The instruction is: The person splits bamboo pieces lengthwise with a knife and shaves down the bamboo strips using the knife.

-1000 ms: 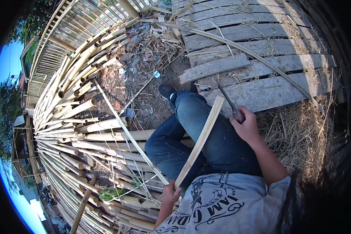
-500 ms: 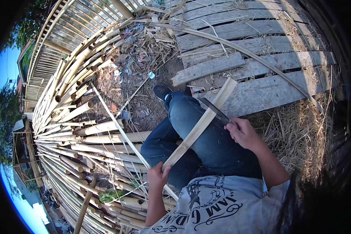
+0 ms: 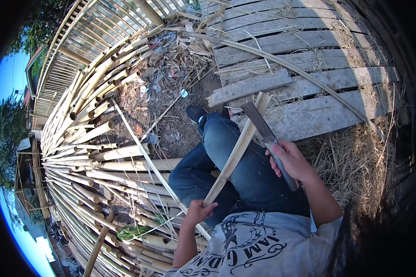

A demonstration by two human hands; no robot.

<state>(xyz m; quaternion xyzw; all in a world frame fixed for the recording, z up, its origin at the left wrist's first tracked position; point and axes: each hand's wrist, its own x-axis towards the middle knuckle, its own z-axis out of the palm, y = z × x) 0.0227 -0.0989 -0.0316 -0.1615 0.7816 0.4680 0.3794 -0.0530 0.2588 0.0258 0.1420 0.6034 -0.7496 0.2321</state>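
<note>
My left hand is closed around the near end of a split bamboo strip. The strip slants up and away across my jeans, its far end over the edge of the wooden planks. In my right hand is a large knife with a broad dark blade and a grey handle. My fingers wrap the handle, whose butt shows below my palm. The blade points up and left, its flat turned toward me, overlapping the strip near its far end. Whether blade and strip touch, I cannot tell.
Many bamboo poles lie stacked to the left. A weathered plank platform is ahead on the right, with a long bamboo strip across it. Dry straw lies at the right. A bamboo fence stands behind scattered shavings.
The knife has turned so its broad flat shows, and its handle butt has come into view. The strip tilts more steeply, and my left hand has moved slightly right and down.
</note>
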